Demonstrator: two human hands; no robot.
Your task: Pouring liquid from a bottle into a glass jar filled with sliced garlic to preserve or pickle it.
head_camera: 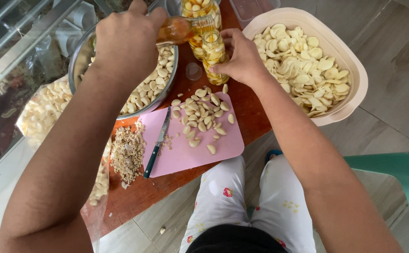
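Knees in white trousers fill the bottom of my frame. Above them a pink board [190, 145] carries a knife [156, 143] and peeled cloves [203, 117]. Further up, my right hand [242, 58] grips a small jar [214, 54] near top centre, while my left hand [127, 40] clasps a tilted bottle [185, 28] over it. Sliced garlic fills the tub [350, 61] at upper right.

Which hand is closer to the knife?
Left. The left hand tips a bottle above the knife; the right hand holds a jar farther off.
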